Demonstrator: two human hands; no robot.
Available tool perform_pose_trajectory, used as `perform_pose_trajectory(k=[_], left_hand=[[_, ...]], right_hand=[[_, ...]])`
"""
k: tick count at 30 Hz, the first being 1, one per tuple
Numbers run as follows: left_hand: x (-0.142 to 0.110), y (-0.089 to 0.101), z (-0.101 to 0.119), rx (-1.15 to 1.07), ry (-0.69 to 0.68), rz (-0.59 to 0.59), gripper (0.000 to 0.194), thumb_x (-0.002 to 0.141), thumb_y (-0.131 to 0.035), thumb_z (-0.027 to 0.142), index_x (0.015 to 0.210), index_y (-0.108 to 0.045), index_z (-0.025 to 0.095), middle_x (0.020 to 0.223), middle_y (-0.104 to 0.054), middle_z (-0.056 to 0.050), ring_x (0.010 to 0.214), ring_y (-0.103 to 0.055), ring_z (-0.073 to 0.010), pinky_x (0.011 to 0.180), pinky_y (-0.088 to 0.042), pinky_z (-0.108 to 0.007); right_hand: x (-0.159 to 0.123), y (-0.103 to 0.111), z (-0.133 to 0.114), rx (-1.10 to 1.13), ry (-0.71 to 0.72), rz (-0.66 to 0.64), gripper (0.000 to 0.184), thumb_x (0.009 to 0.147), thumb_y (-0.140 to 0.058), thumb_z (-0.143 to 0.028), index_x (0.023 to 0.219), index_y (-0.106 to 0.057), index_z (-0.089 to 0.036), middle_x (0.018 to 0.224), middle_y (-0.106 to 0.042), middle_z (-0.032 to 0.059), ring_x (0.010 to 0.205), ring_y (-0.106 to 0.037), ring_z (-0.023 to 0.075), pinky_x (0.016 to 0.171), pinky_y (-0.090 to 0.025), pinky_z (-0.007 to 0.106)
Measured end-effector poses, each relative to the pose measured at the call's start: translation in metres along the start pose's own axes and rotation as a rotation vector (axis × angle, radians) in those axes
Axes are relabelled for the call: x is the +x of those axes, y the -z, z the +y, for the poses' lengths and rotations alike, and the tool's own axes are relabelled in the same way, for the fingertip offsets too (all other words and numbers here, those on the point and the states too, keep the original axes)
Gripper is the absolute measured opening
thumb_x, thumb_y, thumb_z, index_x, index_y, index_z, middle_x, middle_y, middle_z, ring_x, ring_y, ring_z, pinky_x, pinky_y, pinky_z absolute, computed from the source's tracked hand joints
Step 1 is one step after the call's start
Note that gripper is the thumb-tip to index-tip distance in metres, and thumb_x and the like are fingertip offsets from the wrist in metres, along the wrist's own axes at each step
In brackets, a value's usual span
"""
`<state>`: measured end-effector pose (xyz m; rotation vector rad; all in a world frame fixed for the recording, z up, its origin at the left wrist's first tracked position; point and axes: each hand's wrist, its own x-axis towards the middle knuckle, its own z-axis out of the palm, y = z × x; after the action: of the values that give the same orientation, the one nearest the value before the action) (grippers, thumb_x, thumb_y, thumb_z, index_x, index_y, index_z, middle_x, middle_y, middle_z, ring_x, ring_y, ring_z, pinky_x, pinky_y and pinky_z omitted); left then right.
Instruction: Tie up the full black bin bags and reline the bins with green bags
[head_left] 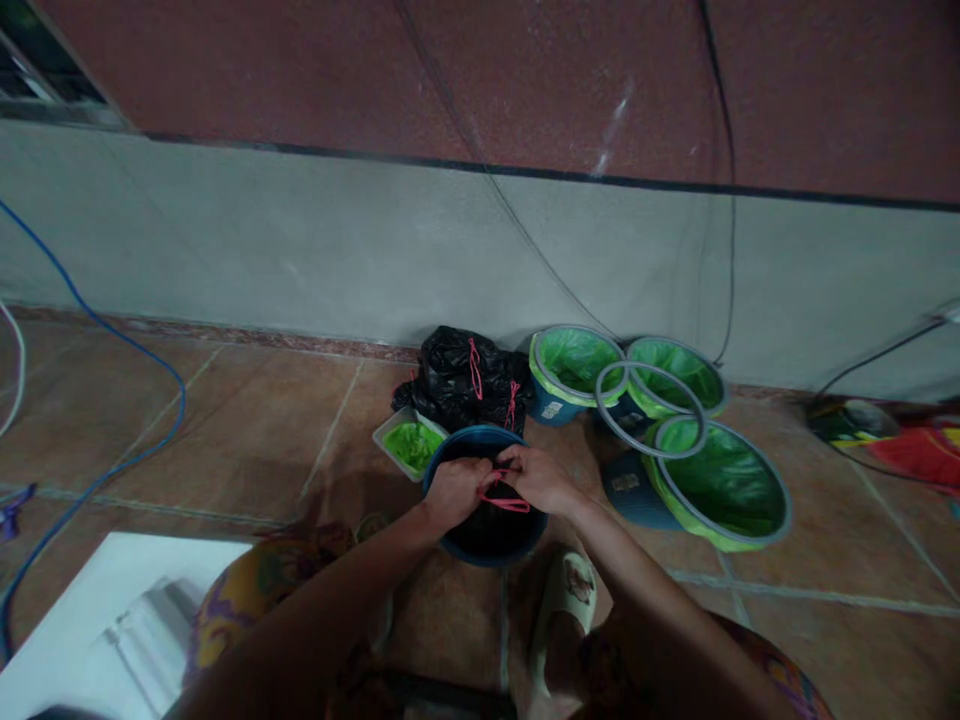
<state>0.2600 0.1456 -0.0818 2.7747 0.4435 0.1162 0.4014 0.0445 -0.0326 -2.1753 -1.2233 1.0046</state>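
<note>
A blue trash bin (pixel 480 552) stands on the tiles between my feet, dark inside. Over its opening, my left hand (pixel 459 490) is closed on a red drawstring (pixel 506 503). My right hand (pixel 534 478) pinches the same string from the other side, the fingers of both hands almost touching. A loop of the string hangs below them. The string seems to belong to a dark bag in the bin, though the bag's shape is hard to make out.
Behind the bin lie black garbage bags (pixel 457 375) with red ties, beside a small tub (pixel 411 443) with green plastic. To the right stand bins (pixel 555 408) lined in green, one tipped (pixel 630 490), with a loose grey ring (pixel 651 450). A blue hose (pixel 161 355) crosses the left floor.
</note>
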Motion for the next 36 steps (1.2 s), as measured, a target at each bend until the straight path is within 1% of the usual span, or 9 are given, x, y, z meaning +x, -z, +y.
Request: perform_pose_trajectory(k=[4, 8, 13, 16, 18, 21, 26, 31, 36], left_hand=[[0.0, 0.002, -0.001, -0.048, 0.021, -0.026, 0.032, 0.099, -0.042, 0.035, 0.084, -0.063, 0.017, 0.081, -0.069, -0.005, 0.076, -0.064, -0.0173, 0.064, -0.041, -0.027], [0.001, 0.005, 0.001, -0.084, 0.045, -0.021, 0.034, 0.099, -0.041, 0.037, 0.083, -0.064, 0.017, 0.078, -0.068, -0.005, 0.075, -0.063, -0.017, 0.064, -0.041, -0.026], [0.001, 0.005, 0.004, -0.088, 0.042, -0.034, 0.033, 0.098, -0.043, 0.037, 0.084, -0.066, 0.017, 0.079, -0.069, -0.006, 0.077, -0.063, -0.0179, 0.065, -0.041, -0.026], [0.001, 0.005, 0.003, -0.104, 0.038, -0.042, 0.032, 0.097, -0.045, 0.035, 0.082, -0.066, 0.016, 0.079, -0.069, -0.006, 0.076, -0.063, -0.0184, 0.065, -0.04, -0.027], [0.001, 0.007, 0.0, -0.131, 0.027, -0.056, 0.031, 0.096, -0.047, 0.034, 0.082, -0.068, 0.017, 0.08, -0.07, -0.006, 0.076, -0.063, -0.0188, 0.065, -0.04, -0.027], [0.002, 0.012, -0.006, -0.172, 0.037, -0.087, 0.032, 0.095, -0.048, 0.035, 0.081, -0.07, 0.018, 0.079, -0.07, -0.006, 0.073, -0.063, -0.019, 0.065, -0.039, -0.027], [0.001, 0.025, -0.02, -0.191, 0.176, -0.175, 0.025, 0.088, -0.058, 0.033, 0.07, -0.069, 0.018, 0.065, -0.063, -0.003, 0.064, -0.057, -0.0161, 0.062, -0.035, -0.026], [0.002, 0.025, -0.027, -0.552, 0.362, -0.274, 0.03, 0.079, -0.061, 0.031, 0.052, -0.06, 0.019, 0.048, -0.047, 0.003, 0.049, -0.044, -0.011, 0.053, -0.03, -0.024], [0.006, 0.011, -0.015, -1.152, 0.615, -0.11, 0.016, 0.071, -0.065, 0.03, 0.062, -0.062, 0.016, 0.052, -0.051, 0.005, 0.048, -0.046, -0.0086, 0.051, -0.036, -0.022]], right_hand=[[-0.009, 0.014, -0.012, -0.24, -0.095, 0.063, 0.04, 0.077, -0.056, -0.014, 0.116, -0.065, -0.017, 0.093, -0.074, 0.0078, 0.087, -0.068, 0.0202, 0.075, -0.046, 0.028], [-0.016, 0.018, -0.011, -0.464, -0.129, 0.026, 0.034, 0.079, -0.055, -0.018, 0.111, -0.067, -0.022, 0.102, -0.073, 0.0108, 0.1, -0.067, 0.0284, 0.079, -0.046, 0.035], [-0.013, 0.004, 0.0, -0.367, 0.019, -0.03, 0.052, 0.077, -0.067, -0.026, 0.127, -0.058, -0.019, 0.111, -0.071, 0.0119, 0.099, -0.067, 0.0243, 0.08, -0.047, 0.031], [-0.008, 0.0, -0.001, -0.245, 0.097, -0.046, 0.034, 0.08, -0.064, -0.023, 0.113, -0.067, -0.018, 0.1, -0.073, 0.0088, 0.09, -0.067, 0.019, 0.076, -0.046, 0.026], [-0.007, 0.002, -0.004, -0.232, 0.081, -0.036, 0.021, 0.082, -0.058, -0.018, 0.098, -0.072, -0.017, 0.091, -0.074, 0.0072, 0.083, -0.066, 0.0171, 0.074, -0.045, 0.025], [-0.008, 0.006, -0.007, -0.287, 0.012, -0.026, 0.024, 0.085, -0.052, -0.015, 0.088, -0.076, -0.018, 0.085, -0.074, 0.0067, 0.08, -0.066, 0.0162, 0.072, -0.043, 0.024], [-0.008, 0.006, -0.003, -0.437, -0.092, -0.05, 0.024, 0.085, -0.053, -0.017, 0.091, -0.077, -0.018, 0.092, -0.075, 0.0089, 0.088, -0.067, 0.0195, 0.072, -0.043, 0.026], [-0.008, 0.004, -0.002, -0.475, -0.124, -0.053, 0.026, 0.086, -0.052, -0.019, 0.095, -0.076, -0.02, 0.097, -0.075, 0.0101, 0.093, -0.067, 0.0229, 0.073, -0.044, 0.028], [-0.01, 0.006, -0.005, -0.44, -0.105, -0.023, 0.026, 0.087, -0.051, -0.021, 0.097, -0.075, -0.021, 0.099, -0.074, 0.0083, 0.094, -0.067, 0.0208, 0.076, -0.043, 0.027]])
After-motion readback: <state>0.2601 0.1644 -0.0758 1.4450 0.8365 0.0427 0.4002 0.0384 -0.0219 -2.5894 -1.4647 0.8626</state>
